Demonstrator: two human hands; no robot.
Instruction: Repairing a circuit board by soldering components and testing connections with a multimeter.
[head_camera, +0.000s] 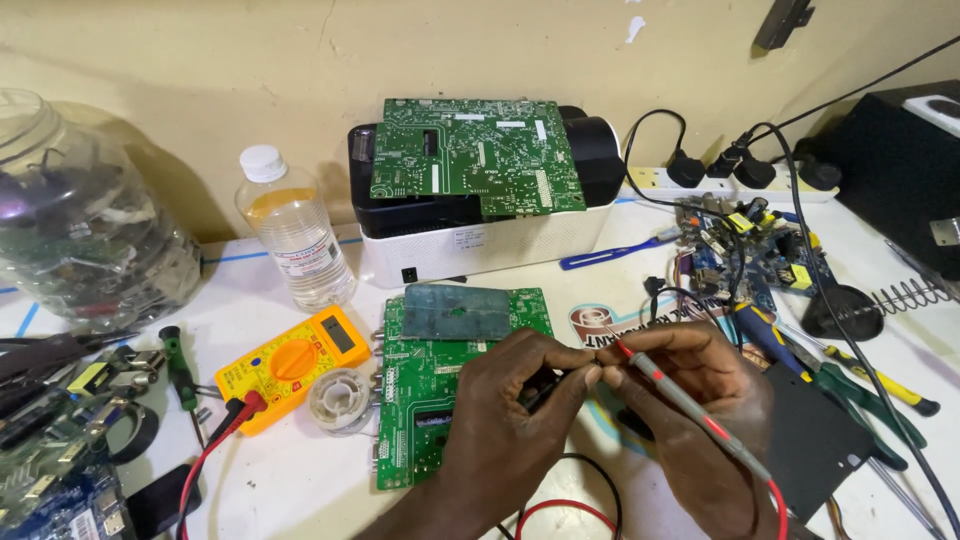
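Two bare hands meet low in the middle of the view, closest to you. The left hand (505, 400) rests over a green circuit board (440, 400) lying flat on the white worktop (290, 480), its fingertips pinched around something small and dark that cannot be made out. The right hand (690, 385) pinches a slim red and grey meter probe (680, 400) like a pen, its metal tip pointing up and left toward the left fingertips. The probe looks light and stiff, best held on its plastic shaft behind the sharp tip; a red lead (560, 510) curls from its rear end. The board looks thin, rigid and fragile, better taken by its edges.

From the far left: a clear plastic jar (80, 230) stuffed with dark parts, then loose boards and tools at the worktop's edge. A clear ribbed bottle (295, 240) with a white cap stands upright, near a yellow multimeter (292, 365) with an orange dial and a small spool of shiny solder wire (340, 400). Behind the hands, a second green board (475, 155) lies across a black and white boxy device (480, 235). To the right sit a blue board (750, 250) crowded with yellow parts, a white power strip (720, 185) with black plugs, green-handled pliers (860, 400) and a black box (900, 160).
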